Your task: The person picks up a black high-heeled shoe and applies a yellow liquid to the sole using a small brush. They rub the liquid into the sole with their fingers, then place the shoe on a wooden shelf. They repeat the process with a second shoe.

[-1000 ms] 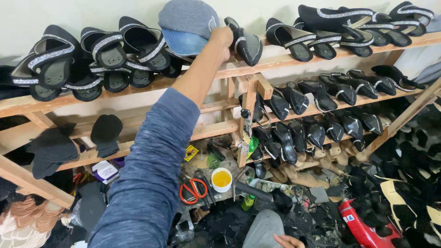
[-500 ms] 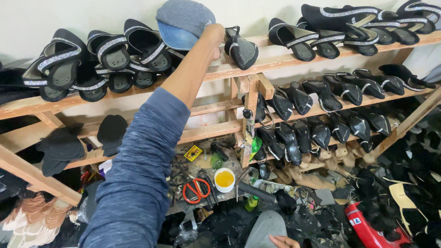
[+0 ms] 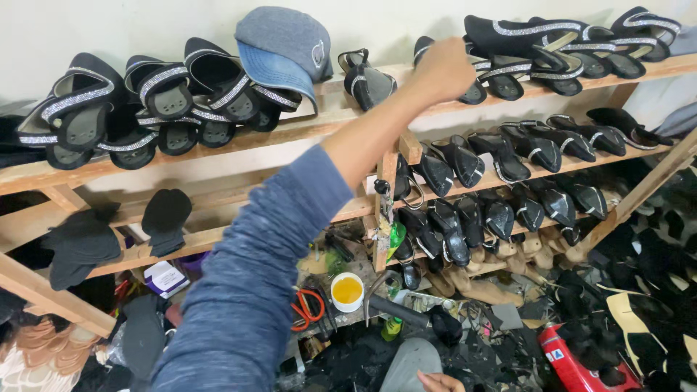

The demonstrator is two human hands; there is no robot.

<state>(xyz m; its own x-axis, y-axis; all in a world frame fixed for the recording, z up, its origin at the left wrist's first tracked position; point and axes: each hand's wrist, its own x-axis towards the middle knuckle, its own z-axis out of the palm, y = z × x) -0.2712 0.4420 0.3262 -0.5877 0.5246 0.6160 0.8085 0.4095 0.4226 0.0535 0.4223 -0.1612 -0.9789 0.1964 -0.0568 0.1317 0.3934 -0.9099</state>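
Black sandal under left hand

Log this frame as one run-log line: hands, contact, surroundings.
left hand: raised at top shelf, among black sandals | right hand: low, mostly out of frame | nearby: blue cap, orange scissors

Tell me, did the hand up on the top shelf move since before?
Yes. The left hand moved right along the top shelf, away from the blue cap, past the lone sandal, toward the sandals on the right.
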